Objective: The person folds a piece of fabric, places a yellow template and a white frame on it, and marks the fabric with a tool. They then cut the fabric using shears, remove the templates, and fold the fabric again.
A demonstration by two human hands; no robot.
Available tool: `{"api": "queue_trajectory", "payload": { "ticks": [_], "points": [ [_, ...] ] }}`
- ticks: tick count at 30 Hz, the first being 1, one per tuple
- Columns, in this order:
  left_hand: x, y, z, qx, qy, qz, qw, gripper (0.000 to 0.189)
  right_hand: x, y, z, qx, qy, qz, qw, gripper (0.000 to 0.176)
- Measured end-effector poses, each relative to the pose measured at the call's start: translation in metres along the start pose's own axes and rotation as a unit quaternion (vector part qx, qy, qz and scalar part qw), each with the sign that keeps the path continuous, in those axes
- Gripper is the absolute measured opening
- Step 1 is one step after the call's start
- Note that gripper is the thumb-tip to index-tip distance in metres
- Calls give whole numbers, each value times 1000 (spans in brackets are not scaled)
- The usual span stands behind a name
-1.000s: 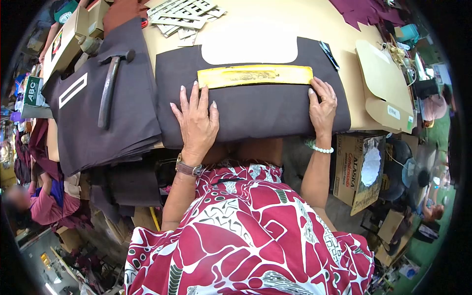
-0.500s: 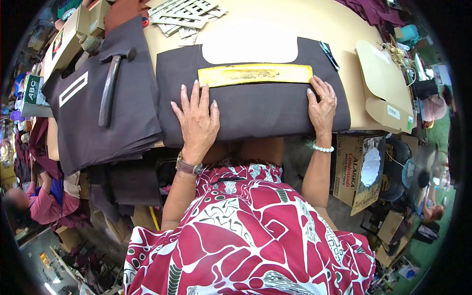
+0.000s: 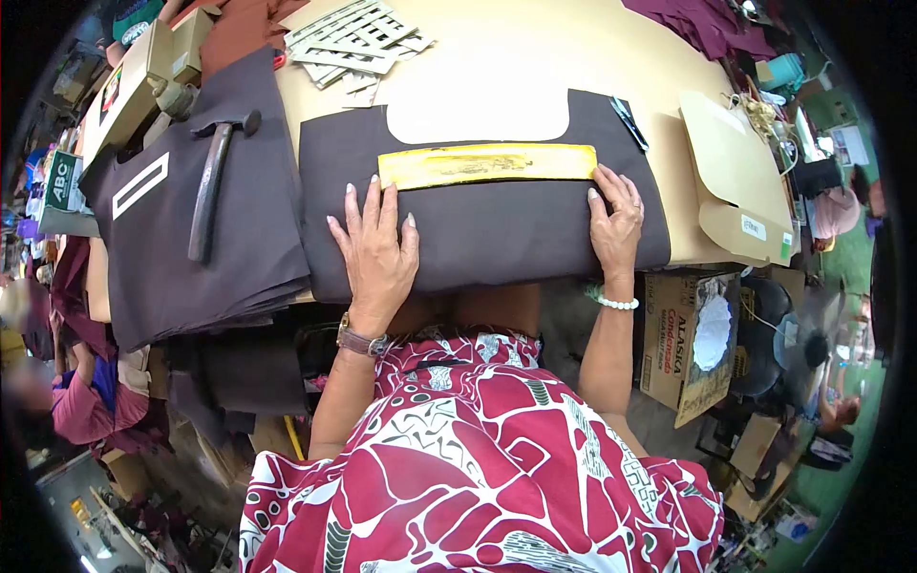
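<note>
A dark fabric panel [image 3: 478, 234] with a cut-out along its far edge lies on the table before me. Across it rests a long yellow strip [image 3: 478, 165], smudged dark along its middle. My left hand [image 3: 375, 248] lies flat on the fabric, fingers spread, with fingertips at the strip's left end. At the strip's right end, my right hand [image 3: 616, 224] rests with its fingers bent a little and apart, fingertips by the corner. Neither hand grips anything. A small blue-and-black cutting tool [image 3: 629, 126], perhaps thread snips, lies at the panel's upper right.
To the left, a hammer [image 3: 215, 186] and a white rectangular frame [image 3: 140, 185] lie on stacked dark fabric [image 3: 253, 248]. Several pale slotted templates [image 3: 349, 43] are piled at the back. An opened cardboard folder [image 3: 731, 177] is on the right, above a carton [image 3: 669, 334].
The whole view has shifted, so the table items appear slightly lower and further left. Both hands stay at the ends of the yellow strip, with little change in pose.
</note>
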State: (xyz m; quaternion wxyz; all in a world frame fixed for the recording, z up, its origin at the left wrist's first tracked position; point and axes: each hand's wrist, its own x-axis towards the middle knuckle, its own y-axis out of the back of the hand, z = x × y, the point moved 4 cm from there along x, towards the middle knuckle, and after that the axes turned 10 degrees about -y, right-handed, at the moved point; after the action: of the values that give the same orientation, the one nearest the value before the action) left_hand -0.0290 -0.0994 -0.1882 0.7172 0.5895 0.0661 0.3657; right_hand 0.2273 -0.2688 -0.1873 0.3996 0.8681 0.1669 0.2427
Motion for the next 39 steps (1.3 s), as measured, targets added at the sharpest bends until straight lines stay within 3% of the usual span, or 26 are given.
{"api": "queue_trajectory", "payload": {
  "ticks": [14,18,21,25,28,31,35,39],
  "points": [
    [7,6,6,48,-27,-1,998,46,0,3,-13,-77,22,1,997,27],
    [24,12,9,80,-87,-4,993,42,14,14,-48,-250,125,14,960,25],
    [34,13,8,87,-113,-10,990,36,49,10,-69,-352,110,-97,924,24],
    [40,9,9,103,-130,-17,986,33,86,-28,-132,-102,201,-90,970,20],
    [42,7,11,105,-130,-30,985,35,102,-92,-185,114,260,-134,950,20],
    [41,4,10,106,-125,-23,986,37,107,-142,-222,105,276,-90,951,28],
    [39,2,8,92,-123,-8,988,38,114,-181,-226,39,252,-113,960,39],
    [39,-1,6,83,-123,9,989,34,110,-166,-224,79,165,-170,968,42]
  ]
}}
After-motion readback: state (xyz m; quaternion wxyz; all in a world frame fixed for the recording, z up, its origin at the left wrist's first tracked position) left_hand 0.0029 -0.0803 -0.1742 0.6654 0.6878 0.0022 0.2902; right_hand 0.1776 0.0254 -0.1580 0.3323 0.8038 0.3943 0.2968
